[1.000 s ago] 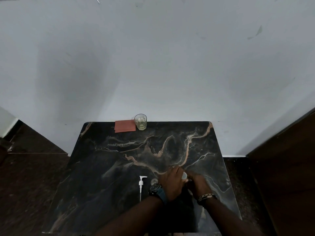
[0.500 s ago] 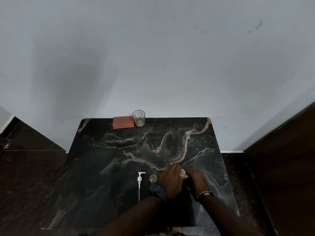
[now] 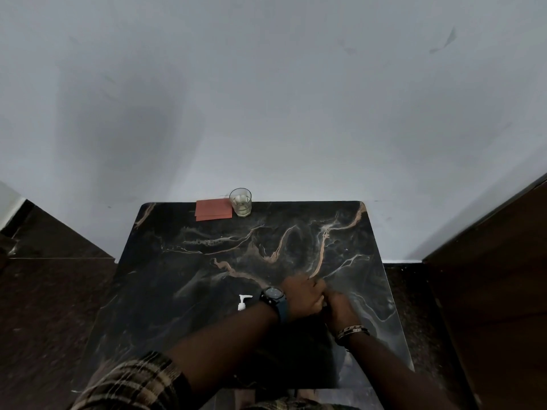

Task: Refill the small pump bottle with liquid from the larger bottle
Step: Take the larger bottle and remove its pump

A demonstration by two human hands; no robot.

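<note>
On the dark marble table (image 3: 183, 291) my two hands meet near the front right. My left hand (image 3: 299, 295), with a watch on its wrist, curls over the top of the larger bottle. My right hand (image 3: 340, 309), with a bracelet, grips the same bottle from the right. The bottle is almost wholly hidden under both hands. A white pump head (image 3: 243, 301) with its tube lies flat on the table just left of my left wrist. The small bottle is hidden behind my left wrist.
A clear glass (image 3: 240, 202) stands at the table's far edge against the grey wall, with a red card (image 3: 213, 210) flat beside it on the left. Dark floor lies on both sides, and a brown wooden panel (image 3: 488, 276) stands at the right.
My left hand has closed further over the bottle top, so its white cap no longer shows. My left wrist now covers the small bottle. The camera has tilted slightly.
</note>
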